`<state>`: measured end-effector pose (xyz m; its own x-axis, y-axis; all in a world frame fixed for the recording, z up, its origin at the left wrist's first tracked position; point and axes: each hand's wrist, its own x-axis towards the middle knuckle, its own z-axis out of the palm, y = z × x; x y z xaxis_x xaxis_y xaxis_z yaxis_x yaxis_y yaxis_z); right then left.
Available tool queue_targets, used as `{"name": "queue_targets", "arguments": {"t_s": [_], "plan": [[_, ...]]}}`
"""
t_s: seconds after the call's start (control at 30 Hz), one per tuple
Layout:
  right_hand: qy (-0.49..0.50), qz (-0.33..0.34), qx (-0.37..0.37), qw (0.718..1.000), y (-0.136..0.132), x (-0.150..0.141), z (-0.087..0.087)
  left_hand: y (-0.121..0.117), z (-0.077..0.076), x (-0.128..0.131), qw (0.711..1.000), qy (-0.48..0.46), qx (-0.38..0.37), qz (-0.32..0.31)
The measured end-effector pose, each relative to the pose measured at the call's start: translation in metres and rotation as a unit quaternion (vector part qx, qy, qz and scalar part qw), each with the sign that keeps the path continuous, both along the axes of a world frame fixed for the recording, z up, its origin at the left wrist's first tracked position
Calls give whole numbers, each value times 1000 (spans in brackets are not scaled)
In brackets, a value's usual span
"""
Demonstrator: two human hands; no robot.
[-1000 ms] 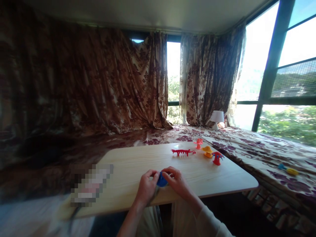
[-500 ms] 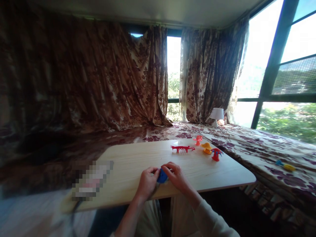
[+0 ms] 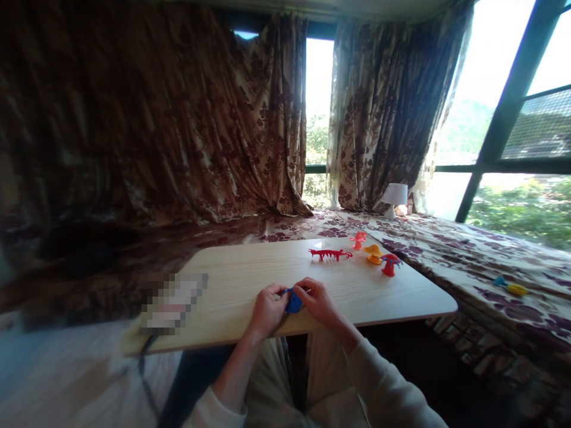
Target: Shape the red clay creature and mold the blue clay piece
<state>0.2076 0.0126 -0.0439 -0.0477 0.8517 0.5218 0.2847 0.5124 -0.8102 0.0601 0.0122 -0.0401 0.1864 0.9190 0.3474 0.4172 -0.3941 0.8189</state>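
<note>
Near the front edge of the light wood table (image 3: pixel 223 297), both hands pinch a small blue piece (image 3: pixel 293 302) that looks like modelling clay. My left hand (image 3: pixel 266 306) grips its left side between thumb and fingers. From the right and above, the fingers and thumb of my right hand (image 3: pixel 319 300) close on it. Part of the blue piece is hidden behind the fingertips, so its full shape cannot be made out.
Across the table stand a long red many-legged figure (image 3: pixel 330 254), a pinkish-red figure (image 3: pixel 358 240), a yellow one (image 3: pixel 373 254) and a red one with blue bits (image 3: pixel 391 265). A blurred-out item (image 3: pixel 172 304) lies left. A white lamp (image 3: pixel 395 195) stands behind.
The view has tilted down, so the table and curtains sit higher in the picture. Both hands keep hold of the blue piece, their fingers shifting slightly on it. The table figures have not moved.
</note>
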Motion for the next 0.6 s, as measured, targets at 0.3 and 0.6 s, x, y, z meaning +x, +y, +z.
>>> {"name": "queue_targets", "arguments": {"t_s": [0.3, 0.6], "plan": [[12, -34, 4, 999, 2, 3, 2, 2, -1, -1, 1000, -14, 2, 8], [19, -35, 0, 999, 3, 3, 1, -1, 2, -2, 999, -37, 36, 14]]}}
